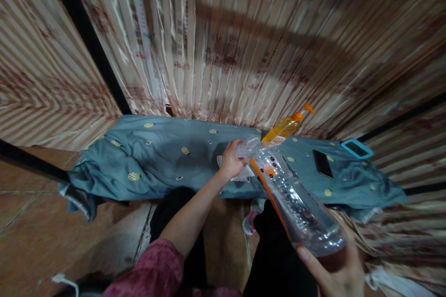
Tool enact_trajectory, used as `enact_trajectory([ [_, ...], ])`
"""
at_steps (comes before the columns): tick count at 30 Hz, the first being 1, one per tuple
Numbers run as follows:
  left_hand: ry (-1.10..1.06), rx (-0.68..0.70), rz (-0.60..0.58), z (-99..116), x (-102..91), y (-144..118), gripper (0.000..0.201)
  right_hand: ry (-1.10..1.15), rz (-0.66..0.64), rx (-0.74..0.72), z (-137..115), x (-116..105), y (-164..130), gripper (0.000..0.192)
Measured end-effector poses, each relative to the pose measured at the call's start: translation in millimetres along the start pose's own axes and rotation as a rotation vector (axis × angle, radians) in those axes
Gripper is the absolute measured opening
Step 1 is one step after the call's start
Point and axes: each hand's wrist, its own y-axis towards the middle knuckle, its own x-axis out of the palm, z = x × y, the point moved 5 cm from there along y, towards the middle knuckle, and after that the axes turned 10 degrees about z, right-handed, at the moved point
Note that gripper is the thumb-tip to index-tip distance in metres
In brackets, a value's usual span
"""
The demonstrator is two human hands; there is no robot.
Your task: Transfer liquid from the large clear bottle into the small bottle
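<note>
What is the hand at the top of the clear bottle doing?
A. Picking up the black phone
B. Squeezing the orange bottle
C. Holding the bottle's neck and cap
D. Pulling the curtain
C. The left hand grips the neck end of the clear plastic bottle, while the right hand holds its base; the black phone and orange bottle lie untouched on the blue cloth.

Striped satin curtain point(244, 46) in beige with faded red print covers the whole back, folds shiny under the light, a long shadow slanting across it. Dark vertical frame bar point(90, 41) on the left. Low surface under a crumpled teal cloth point(156, 158) with gold dots. Brown tiled floor point(52, 222) below, white cable point(64, 281) near the corner.
</note>
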Motion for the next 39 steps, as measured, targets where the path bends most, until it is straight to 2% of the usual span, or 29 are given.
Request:
enact_trajectory([
  [9, -0.013, 0.008, 0.008, 0.0, -0.5, 0.0, 0.051, 0.012, -0.009, 0.045, 0.0, 0.4, -0.9, 0.102],
  [25, -0.026, -0.007, 0.02, -2.2, -0.1, -0.1, 0.044, 0.018, -0.001, 0.004, -2.5, 0.0, 1.2, 0.097],
  [39, -0.019, -0.001, 0.015, -2.0, 0.2, 0.2, 0.044, 0.006, -0.01, 0.036, 1.4, -1.1, 0.7, 0.106],
])
